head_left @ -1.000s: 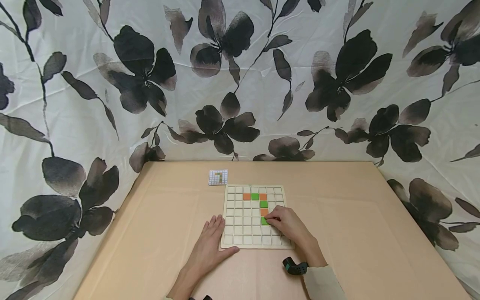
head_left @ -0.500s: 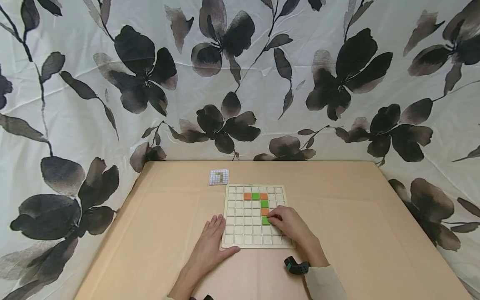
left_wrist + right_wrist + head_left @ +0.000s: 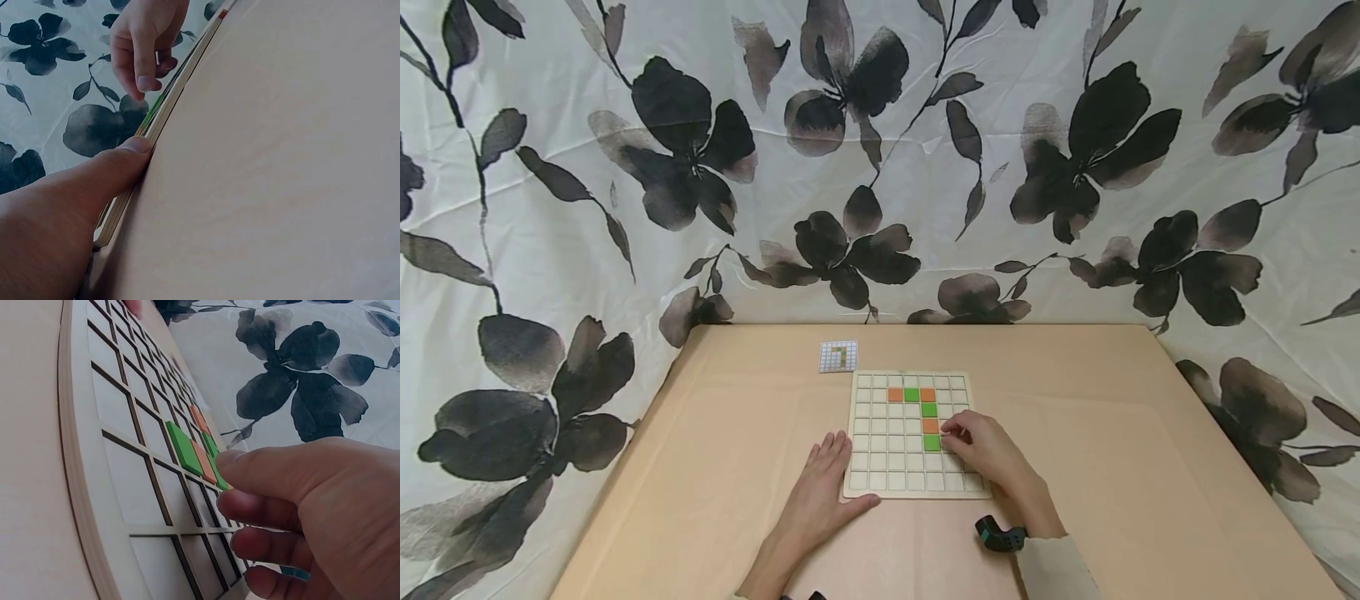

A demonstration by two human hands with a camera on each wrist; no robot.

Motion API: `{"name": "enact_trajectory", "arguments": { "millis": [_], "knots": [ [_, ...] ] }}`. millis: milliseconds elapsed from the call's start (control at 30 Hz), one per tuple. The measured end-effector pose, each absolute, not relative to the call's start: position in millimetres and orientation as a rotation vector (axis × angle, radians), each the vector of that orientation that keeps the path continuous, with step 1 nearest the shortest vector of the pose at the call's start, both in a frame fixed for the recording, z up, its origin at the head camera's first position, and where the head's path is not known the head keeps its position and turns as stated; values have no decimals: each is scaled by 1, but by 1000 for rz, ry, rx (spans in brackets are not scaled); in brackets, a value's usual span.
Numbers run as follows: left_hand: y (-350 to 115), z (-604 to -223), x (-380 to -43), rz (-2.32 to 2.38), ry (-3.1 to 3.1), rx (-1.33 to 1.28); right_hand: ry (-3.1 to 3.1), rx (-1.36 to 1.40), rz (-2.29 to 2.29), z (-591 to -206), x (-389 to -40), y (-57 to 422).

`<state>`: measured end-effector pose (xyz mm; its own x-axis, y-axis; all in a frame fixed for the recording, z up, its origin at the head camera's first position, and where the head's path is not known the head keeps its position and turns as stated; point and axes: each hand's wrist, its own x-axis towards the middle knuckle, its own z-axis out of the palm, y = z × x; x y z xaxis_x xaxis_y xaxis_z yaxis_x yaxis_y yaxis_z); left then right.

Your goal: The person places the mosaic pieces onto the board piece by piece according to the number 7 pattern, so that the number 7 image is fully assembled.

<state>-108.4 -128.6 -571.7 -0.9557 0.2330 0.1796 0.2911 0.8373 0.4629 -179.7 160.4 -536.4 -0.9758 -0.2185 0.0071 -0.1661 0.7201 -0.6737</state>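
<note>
A pale wooden grid board [image 3: 876, 462] lies on the table, its square cells edged by raised strips. Orange and green square tiles form a row near its top, then run down a column ending in a green tile [image 3: 932, 442]. My left hand [image 3: 820, 479] lies with straight fingers along the board's left side; its thumb [image 3: 128, 153] touches the near edge. Over the board's right half is my right hand [image 3: 992, 454], just right of that green tile. Its fingers are loosely curled, and nothing shows between thumb and fingers in the right wrist view. The hand hides several right-hand cells.
A small card [image 3: 838, 356] printed with a coloured grid pattern lies beyond the board's upper left corner. The wooden table [image 3: 1112, 467] ends at a white cloth [image 3: 970, 242] with dark flowers. A black wrist device [image 3: 1000, 535] sits at the right wrist.
The right hand has drawn a little to the right, off the lowest green tile, which now shows whole in its cell. The left hand has stayed in place.
</note>
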Motion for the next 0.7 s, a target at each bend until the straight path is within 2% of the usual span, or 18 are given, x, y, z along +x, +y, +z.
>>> {"name": "enact_trajectory", "arguments": {
  "millis": [700],
  "knots": [
    [-128,-574,-109,-759,-2865,-429,2861,-314,-1060,-532,-178,182]
  ]
}}
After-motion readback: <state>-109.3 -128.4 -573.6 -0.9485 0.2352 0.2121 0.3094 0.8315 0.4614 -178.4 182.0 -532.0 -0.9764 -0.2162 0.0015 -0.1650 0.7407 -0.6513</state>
